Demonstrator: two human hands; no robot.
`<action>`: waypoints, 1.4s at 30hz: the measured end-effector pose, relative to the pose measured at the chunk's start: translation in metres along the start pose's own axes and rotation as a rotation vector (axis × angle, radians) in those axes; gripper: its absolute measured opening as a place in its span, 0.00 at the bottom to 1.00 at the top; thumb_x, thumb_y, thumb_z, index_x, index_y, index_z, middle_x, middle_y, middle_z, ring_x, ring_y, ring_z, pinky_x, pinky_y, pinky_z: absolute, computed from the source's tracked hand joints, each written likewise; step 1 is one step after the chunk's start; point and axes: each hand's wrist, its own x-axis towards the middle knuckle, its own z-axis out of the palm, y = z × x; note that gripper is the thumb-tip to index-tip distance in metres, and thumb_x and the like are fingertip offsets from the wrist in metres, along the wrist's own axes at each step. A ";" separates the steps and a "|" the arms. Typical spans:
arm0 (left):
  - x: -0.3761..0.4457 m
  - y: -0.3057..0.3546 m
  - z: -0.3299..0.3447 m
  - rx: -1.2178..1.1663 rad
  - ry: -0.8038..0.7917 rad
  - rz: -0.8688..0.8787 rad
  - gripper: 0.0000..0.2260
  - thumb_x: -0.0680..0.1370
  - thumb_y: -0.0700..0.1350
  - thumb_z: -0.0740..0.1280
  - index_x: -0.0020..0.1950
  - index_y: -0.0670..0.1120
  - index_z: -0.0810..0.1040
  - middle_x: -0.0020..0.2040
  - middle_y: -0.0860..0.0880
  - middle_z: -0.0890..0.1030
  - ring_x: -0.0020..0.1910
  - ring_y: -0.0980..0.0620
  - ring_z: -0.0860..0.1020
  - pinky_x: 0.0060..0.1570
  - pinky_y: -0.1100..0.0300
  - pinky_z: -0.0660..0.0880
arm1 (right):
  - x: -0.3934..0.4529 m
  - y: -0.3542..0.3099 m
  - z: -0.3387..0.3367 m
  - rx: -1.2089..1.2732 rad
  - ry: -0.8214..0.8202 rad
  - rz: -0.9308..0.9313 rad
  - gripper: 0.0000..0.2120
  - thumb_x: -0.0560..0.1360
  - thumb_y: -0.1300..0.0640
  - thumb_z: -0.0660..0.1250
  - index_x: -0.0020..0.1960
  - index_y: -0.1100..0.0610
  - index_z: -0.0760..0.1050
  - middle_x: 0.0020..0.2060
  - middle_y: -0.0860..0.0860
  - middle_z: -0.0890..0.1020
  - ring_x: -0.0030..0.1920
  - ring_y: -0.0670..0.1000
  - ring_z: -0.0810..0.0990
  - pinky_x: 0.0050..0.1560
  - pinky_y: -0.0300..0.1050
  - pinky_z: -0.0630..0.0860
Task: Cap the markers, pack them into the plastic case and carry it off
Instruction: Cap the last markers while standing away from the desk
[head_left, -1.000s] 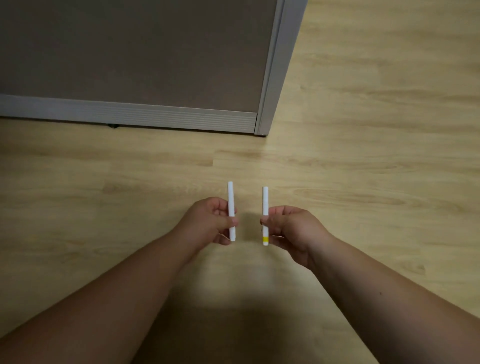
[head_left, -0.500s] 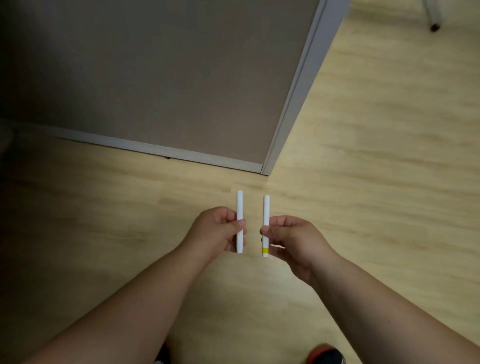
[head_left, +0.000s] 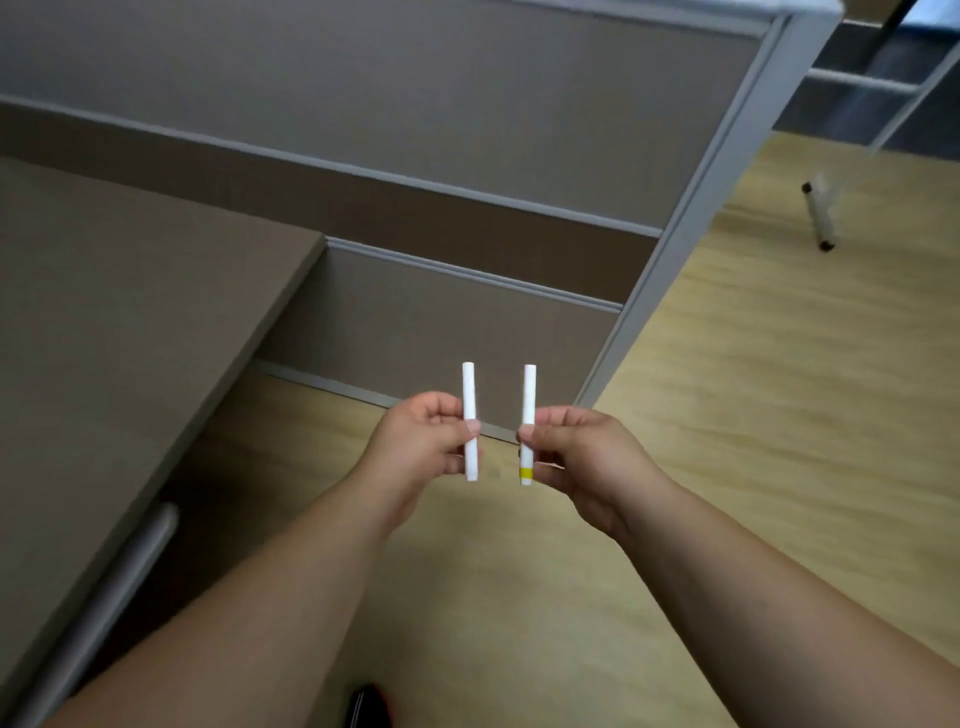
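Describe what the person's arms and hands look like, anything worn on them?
Both forearms are bare as far as the picture shows, with no sleeves in view. The left hand and right hand wear no gloves, and no rings, watch or bracelet show. Fingernails look short and unpainted.

Office: partition panel (head_left: 415, 130), desk (head_left: 130, 322).

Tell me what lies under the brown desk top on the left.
Under the brown desk top show a grey metal bar and shadowed wood floor. The top covers everything further left.
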 end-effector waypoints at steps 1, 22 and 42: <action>-0.008 0.017 -0.007 0.001 0.005 0.021 0.07 0.77 0.34 0.70 0.54 0.34 0.78 0.39 0.43 0.80 0.36 0.46 0.82 0.37 0.54 0.80 | -0.009 -0.014 0.011 -0.007 -0.008 -0.016 0.06 0.73 0.66 0.71 0.49 0.61 0.79 0.36 0.54 0.80 0.36 0.50 0.79 0.45 0.49 0.80; -0.083 0.145 -0.258 -0.133 0.252 0.105 0.04 0.76 0.32 0.71 0.48 0.39 0.80 0.40 0.42 0.82 0.39 0.45 0.83 0.48 0.48 0.83 | -0.045 -0.106 0.299 -0.152 -0.228 -0.085 0.05 0.73 0.68 0.70 0.43 0.59 0.79 0.32 0.53 0.82 0.32 0.49 0.79 0.38 0.44 0.77; -0.140 0.109 -0.361 -0.300 0.742 0.074 0.03 0.76 0.34 0.70 0.48 0.40 0.81 0.41 0.43 0.83 0.40 0.48 0.83 0.43 0.54 0.81 | -0.005 -0.083 0.433 -0.413 -0.629 0.079 0.06 0.74 0.67 0.70 0.50 0.65 0.80 0.36 0.57 0.83 0.33 0.50 0.80 0.40 0.46 0.77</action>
